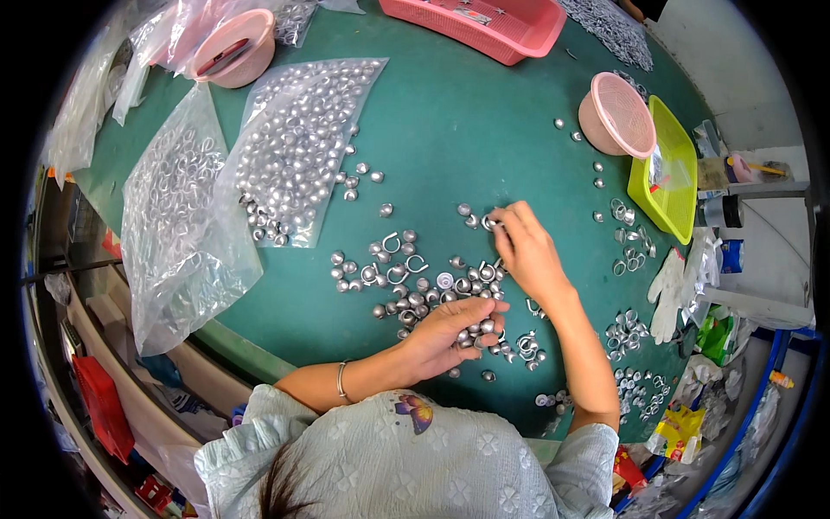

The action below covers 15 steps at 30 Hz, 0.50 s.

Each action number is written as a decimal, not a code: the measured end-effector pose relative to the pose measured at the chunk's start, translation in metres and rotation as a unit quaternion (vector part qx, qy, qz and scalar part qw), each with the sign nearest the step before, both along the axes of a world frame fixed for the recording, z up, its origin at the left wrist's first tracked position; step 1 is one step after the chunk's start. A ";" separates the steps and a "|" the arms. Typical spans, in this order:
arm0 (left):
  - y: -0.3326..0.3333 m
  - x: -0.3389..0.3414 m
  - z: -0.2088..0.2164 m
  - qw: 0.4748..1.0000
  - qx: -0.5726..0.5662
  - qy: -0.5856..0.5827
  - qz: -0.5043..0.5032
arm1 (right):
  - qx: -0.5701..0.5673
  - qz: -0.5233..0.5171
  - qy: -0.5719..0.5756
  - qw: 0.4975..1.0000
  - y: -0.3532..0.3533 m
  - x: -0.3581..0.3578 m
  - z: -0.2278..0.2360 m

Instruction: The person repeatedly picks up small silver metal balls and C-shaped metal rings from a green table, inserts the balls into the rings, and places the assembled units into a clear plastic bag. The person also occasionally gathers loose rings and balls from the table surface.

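Head view, mid-frame: left hand (445, 335) cups balls (488, 326), right hand (529, 249) pinches a silver piece (488, 222); tilting the left hand could spill balls.

I'm getting bright, fairly even light across the green tabletop (432, 130), glinting off the silvery balls (386, 209) and clear bag (186, 277). Toward my dark rim, straight edges bow hard.

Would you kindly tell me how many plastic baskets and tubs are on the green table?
4: a round pink tub at upper left, a rectangular pink basket at top, a round pink basket and a lime-green basket at right. Bags may hide others.
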<state>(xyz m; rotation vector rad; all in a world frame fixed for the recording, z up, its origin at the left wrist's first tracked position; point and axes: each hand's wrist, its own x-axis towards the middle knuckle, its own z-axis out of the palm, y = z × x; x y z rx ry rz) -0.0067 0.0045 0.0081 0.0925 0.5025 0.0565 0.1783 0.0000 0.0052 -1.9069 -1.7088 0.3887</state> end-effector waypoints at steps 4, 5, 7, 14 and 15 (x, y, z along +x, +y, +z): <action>0.003 -0.002 -0.005 0.999 0.005 -0.019 0.029 | -0.013 -0.068 0.052 0.996 -0.007 0.003 0.004; 0.005 -0.002 -0.004 0.999 0.004 -0.015 0.033 | 0.015 -0.075 0.047 0.996 -0.007 0.007 0.004; 0.005 -0.002 -0.004 0.999 0.001 -0.016 0.037 | 0.009 -0.065 -0.012 0.998 -0.009 0.006 0.007; 0.004 -0.002 -0.004 0.999 -0.001 -0.025 0.037 | -0.072 0.015 -0.101 0.992 -0.015 0.001 0.008; 0.004 -0.002 -0.004 0.999 -0.002 -0.025 0.038 | -0.084 0.010 -0.098 0.992 -0.017 0.002 0.008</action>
